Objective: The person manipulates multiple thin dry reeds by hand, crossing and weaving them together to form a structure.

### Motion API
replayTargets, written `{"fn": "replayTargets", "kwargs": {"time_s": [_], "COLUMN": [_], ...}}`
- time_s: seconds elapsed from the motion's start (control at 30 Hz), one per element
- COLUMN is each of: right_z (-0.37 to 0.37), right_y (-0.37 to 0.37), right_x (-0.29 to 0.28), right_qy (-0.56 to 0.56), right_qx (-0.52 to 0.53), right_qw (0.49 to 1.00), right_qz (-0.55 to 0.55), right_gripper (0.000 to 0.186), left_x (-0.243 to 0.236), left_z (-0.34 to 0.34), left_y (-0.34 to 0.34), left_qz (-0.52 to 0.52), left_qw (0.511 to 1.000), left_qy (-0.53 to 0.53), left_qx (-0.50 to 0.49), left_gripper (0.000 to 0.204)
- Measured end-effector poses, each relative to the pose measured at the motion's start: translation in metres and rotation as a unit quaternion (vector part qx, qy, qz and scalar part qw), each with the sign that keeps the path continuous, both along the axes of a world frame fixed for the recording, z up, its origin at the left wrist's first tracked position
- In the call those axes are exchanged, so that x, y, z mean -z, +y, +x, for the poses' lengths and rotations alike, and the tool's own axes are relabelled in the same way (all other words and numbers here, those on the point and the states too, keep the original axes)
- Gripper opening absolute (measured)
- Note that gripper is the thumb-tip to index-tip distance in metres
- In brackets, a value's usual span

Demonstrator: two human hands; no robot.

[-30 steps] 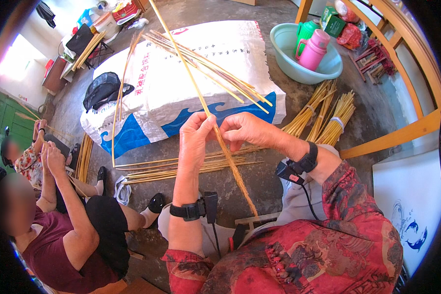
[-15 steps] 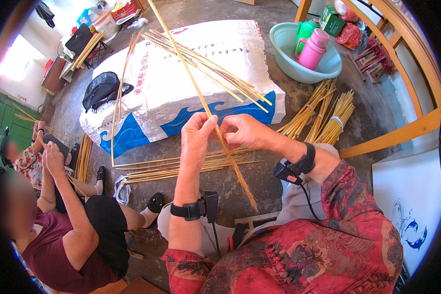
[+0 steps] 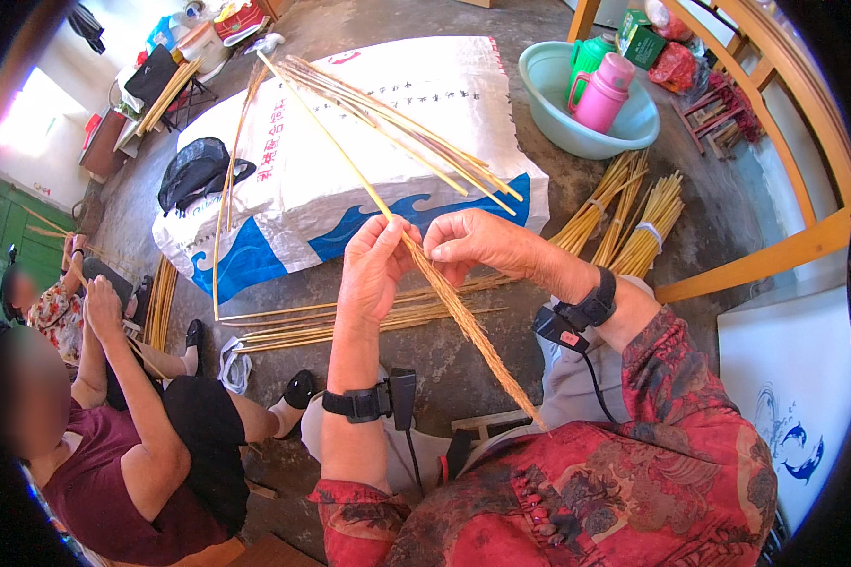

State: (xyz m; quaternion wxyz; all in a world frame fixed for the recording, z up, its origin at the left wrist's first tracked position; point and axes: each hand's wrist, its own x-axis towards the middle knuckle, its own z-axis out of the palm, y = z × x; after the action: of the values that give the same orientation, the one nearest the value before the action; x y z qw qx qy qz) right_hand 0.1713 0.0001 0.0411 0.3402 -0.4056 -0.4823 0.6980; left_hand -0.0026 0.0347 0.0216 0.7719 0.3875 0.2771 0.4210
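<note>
A long dry sorghum stalk [image 3: 336, 146] slants from over the white sack down toward my lap, its bushy seed head [image 3: 482, 345] hanging nearest me. My left hand [image 3: 371, 269] is closed round it, thumb and fingers pinching just above where the brush begins. Right beside that grip, my right hand [image 3: 487, 244] is closed too, its fingertips pinched against the stalk at the base of the seed head. Several more sorghum stalks [image 3: 397, 128] lie across the white printed sack [image 3: 425, 76] in front, and others [image 3: 293, 335] rest on the floor beyond my left forearm.
Tied stalk bundles [image 3: 648, 231] lie to the right. Behind them, a pale blue basin [image 3: 548, 118] holds a pink flask [image 3: 603, 99] and a green one. A wooden frame [image 3: 775, 255] stands at right. A black cap [image 3: 199, 175] sits on the sack. Two people work at left.
The stalk has slid down toward me: its far end is lower and the seed head reaches my shirt. My right hand has shifted slightly right.
</note>
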Motion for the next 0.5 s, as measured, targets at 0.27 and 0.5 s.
{"fn": "replayTargets", "kwargs": {"time_s": [0.27,0.5], "right_z": [0.0026,-0.0024], "right_y": [0.0018,-0.0030], "right_x": [0.0008,-0.0008], "right_qy": [0.029,0.018], "right_qx": [0.004,0.009], "right_qw": [0.999,0.999], "right_qz": [-0.025,-0.039], "right_gripper": [0.013,0.015], "left_x": [0.0018,0.0016], "left_z": [-0.0006,0.0030], "left_y": [0.0012,0.0000], "left_qz": [-0.006,0.012], "left_qw": [1.000,0.998], "left_qy": [-0.003,0.022], "left_qx": [-0.011,-0.060], "left_gripper": [0.009,0.012]}}
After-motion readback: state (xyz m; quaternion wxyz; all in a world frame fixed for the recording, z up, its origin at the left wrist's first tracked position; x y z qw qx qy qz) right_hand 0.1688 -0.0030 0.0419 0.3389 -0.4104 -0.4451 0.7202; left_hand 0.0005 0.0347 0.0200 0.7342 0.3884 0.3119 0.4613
